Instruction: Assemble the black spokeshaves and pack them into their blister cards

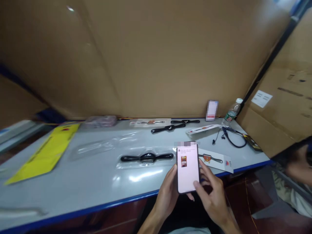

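Upright before me is a smartphone [188,175] with a lit white screen showing a small red picture. My left hand [168,191] wraps round its left side. On its right side my right hand [212,198] grips too, the thumb lying on the lower right of the screen. Behind the phone a printed card [225,164] with a picture of a black-handled tool is partly covered. Left of the phone lies a black two-handled tool, like a spokeshave [147,157], in clear plastic. Two more black spokeshave-like tools [168,128] lie farther back.
A yellow sheet [48,152] and clear plastic packaging [97,146] lie on the left of the table. At the back right stand a water bottle [232,112] and another phone [212,110], near a neckband earphone [235,143]. Cardboard walls [156,58] enclose the table. A person's blurred hand [299,165] shows at far right.
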Demonstrator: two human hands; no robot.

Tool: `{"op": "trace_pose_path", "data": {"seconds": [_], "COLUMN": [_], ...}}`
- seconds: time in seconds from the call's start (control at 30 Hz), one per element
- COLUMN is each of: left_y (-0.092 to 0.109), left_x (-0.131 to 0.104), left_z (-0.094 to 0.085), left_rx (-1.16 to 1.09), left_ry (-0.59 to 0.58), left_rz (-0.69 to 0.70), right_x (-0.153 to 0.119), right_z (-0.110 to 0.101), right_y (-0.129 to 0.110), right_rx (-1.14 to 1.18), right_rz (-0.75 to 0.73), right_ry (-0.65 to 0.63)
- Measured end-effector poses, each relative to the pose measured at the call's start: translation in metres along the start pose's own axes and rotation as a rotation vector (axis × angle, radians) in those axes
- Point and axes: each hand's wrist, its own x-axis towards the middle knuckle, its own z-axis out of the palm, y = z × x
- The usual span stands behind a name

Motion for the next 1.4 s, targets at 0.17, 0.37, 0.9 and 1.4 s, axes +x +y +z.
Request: {"op": "trace_pose_path", "data": {"seconds": [0.17, 0.37, 0.9, 1.4], "left_y": [-0.019, 0.003, 0.082, 0.118], "left_x": [0.006, 0.027, 0.215, 0.179], "left_z": [0.009, 0.014, 0.043, 0.043], "left_rx": [0.135, 0.832, 2.316, 2.199], "left_ry": [-0.071, -0.371, -0.284, -0.374], "left_rz": [0.019, 0.231, 0.341, 0.467], "right_x": [0.002, 0.019, 0.118, 0.017], "right_z": [0.005, -0.078, -0.174, -0.139], "right_y": [0.010, 0.034, 0.094, 0.089], "right_rx": [-0.250, -0.600, -1.257, -1.059], "right_rz": [0.166, 0.270, 0.652, -0.119], "right_ry": [0.119, 0.405, 0.262, -0.289]}}
